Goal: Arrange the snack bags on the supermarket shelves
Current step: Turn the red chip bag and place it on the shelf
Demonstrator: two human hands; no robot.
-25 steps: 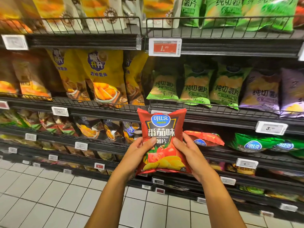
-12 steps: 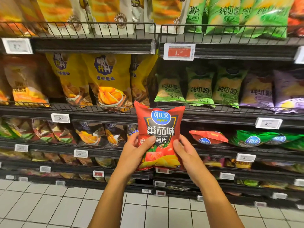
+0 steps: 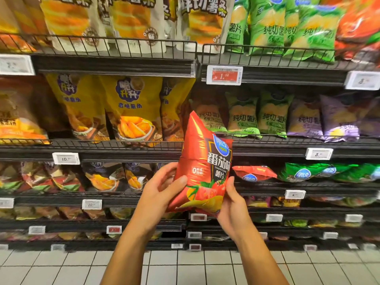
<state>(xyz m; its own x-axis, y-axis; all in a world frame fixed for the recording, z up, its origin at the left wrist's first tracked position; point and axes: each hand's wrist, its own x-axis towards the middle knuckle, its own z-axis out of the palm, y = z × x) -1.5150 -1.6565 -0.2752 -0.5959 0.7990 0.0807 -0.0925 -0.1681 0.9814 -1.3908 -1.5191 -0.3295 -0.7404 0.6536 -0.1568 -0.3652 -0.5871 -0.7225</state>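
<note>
Head view: I'm gripping the puffy red foil tomato-chip bag (image 3: 202, 167) low with left hand (image 3: 158, 194) and right hand (image 3: 233, 204), fingers curled, angling it edge-on, probably to slot beside the matching red bag lying on the shelf (image 3: 254, 173).
</note>
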